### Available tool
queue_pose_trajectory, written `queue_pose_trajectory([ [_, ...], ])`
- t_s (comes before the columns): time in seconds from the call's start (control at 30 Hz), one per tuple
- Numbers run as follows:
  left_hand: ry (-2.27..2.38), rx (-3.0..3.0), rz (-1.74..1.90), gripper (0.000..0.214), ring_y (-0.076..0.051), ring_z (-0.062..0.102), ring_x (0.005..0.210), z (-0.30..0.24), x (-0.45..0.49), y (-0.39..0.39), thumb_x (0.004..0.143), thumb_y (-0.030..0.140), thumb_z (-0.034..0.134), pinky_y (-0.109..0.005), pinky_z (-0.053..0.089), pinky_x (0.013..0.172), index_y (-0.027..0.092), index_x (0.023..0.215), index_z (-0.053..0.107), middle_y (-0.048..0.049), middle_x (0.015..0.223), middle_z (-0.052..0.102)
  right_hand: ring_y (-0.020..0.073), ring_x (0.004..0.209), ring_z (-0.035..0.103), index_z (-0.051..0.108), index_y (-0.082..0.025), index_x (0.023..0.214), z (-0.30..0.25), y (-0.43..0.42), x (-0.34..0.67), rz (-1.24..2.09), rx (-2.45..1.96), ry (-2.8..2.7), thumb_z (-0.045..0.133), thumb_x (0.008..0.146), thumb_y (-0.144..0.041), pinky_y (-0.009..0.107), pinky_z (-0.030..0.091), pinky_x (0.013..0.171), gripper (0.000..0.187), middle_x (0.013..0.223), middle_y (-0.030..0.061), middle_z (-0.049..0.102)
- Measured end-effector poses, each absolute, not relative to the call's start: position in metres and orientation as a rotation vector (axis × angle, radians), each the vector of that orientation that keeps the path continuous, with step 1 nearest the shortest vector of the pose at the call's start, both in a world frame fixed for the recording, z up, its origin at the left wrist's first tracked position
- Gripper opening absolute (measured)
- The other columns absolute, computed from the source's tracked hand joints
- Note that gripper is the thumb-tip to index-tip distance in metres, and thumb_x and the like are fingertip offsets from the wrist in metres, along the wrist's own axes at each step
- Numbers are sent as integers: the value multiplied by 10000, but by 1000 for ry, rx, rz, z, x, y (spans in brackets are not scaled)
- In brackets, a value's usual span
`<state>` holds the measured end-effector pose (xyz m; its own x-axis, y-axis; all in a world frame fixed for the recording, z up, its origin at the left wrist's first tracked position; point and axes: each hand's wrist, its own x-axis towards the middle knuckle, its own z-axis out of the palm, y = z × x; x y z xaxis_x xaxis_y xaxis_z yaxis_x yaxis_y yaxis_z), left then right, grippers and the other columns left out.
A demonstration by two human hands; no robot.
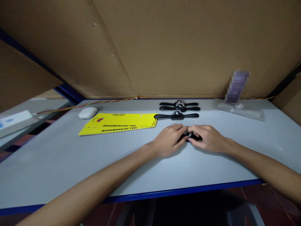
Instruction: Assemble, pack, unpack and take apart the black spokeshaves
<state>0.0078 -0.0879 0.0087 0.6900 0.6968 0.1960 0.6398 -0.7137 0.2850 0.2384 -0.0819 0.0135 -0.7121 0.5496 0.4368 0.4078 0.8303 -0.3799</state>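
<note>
A black spokeshave (190,135) lies low over the table between my two hands, its metal centre showing and most of both handles covered. My left hand (169,138) is closed around its left side, thumb and fingers near the middle. From the other side my right hand (206,137) grips it, with thumb and forefinger at the central part. Just beyond my hands rest several similar spokeshaves (176,115) in a stacked row. The nearest one's left tip touches or overlaps a pile of yellow printed cards (122,121) marked "WOODWORKING TOOL".
A white rounded case (87,112) sits left of the cards. Clear plastic packaging (240,109) and a blurred purple object (237,85) are at the back right. A twisted red-yellow wire (105,101) runs along the back, and a white power strip (16,123) lies on the left surface.
</note>
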Motion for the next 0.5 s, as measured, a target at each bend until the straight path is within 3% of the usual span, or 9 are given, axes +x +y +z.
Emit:
queue_pose_trajectory([
  [0.07, 1086, 2708, 432, 300, -254, 621, 868, 9, 8, -88, 1064, 323, 381, -410, 543, 797, 160, 1086, 633, -102, 954, 661, 142, 657, 495, 621, -200, 1016, 14, -81, 238, 350, -697, -2468, 548, 1005, -227, 291, 391, 653, 78, 764, -12, 613],
  [0.3, 1067, 2676, 441, 351, -266, 649, 926, 12, 9, -88, 1068, 336, 380, -430, 556, 835, 166, 1253, 625, -108, 1028, 693, 134, 634, 441, 504, -223, 747, 6, -76, 239, 377, -769, -2465, 584, 1010, -319, 304, 353, 633, 291, 708, -15, 543],
  [0.5, 1090, 2674, 441, 384, -284, 661, 962, 11, 8, -89, 1066, 344, 380, -439, 552, 848, 152, 1303, 613, -128, 1071, 709, 138, 648, 436, 537, -216, 753, 9, -78, 241, 318, -659, -2534, 540, 932, -192, 302, 361, 644, 181, 718, -8, 555],
])
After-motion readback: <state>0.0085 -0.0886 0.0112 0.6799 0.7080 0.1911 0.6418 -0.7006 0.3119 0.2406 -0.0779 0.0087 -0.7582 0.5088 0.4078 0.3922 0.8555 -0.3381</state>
